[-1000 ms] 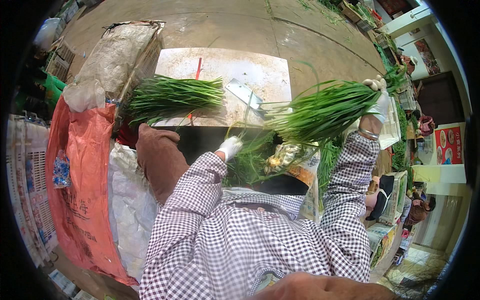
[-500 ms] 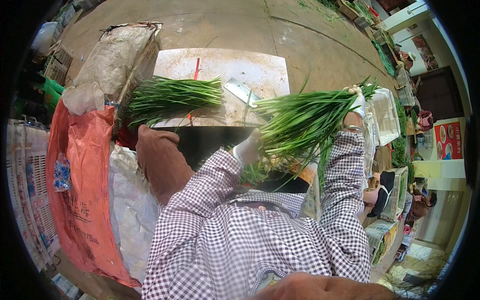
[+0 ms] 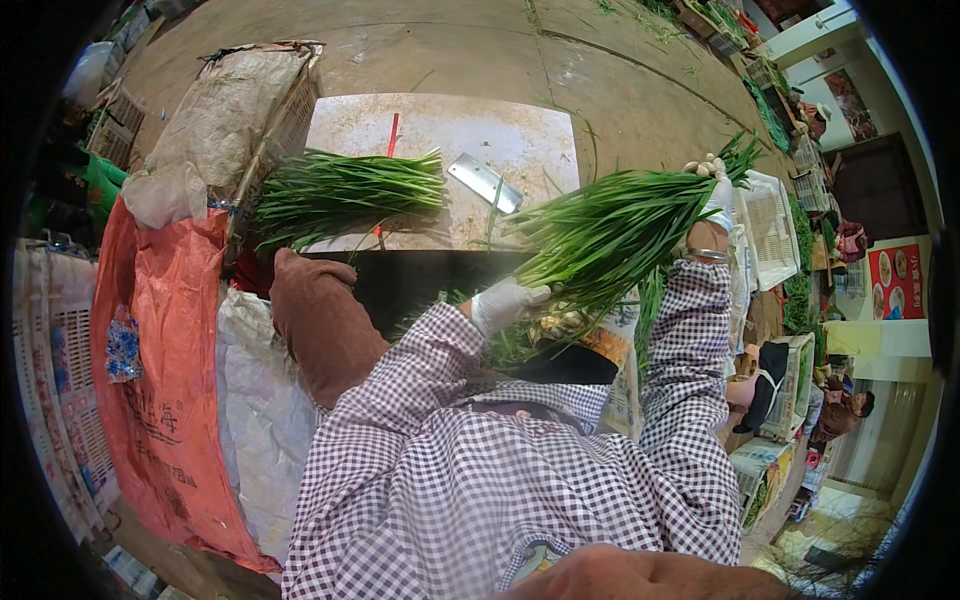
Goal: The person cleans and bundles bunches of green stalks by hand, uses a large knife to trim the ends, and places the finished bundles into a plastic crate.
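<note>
A thick bunch of garlic chives (image 3: 630,225) slants above the right side of the white board (image 3: 500,125), its pale stem ends toward the lower left. My right hand (image 3: 716,190), in a pale glove, is wrapped round the leafy end at upper right. Below the pale ends is my left hand (image 3: 503,304), in a white glove, its fingers stretched out against the lower edge of the bunch and holding nothing. A second bunch of chives (image 3: 350,190) lies on the board's left. Between the bunches rests a broad cleaver blade (image 3: 485,182).
A red strip (image 3: 393,135) lies on the board. Leftward are a cloth-covered crate (image 3: 235,105), a red sack (image 3: 170,400) and a brown cloth (image 3: 320,315). A white plastic crate (image 3: 772,230) stands beyond my right wrist. Loose trimmings (image 3: 555,325) lie below the bunch.
My left hand has shifted slightly right and down along the stem ends. The held bunch has tilted, its leafy end a little higher, still in my right hand.
</note>
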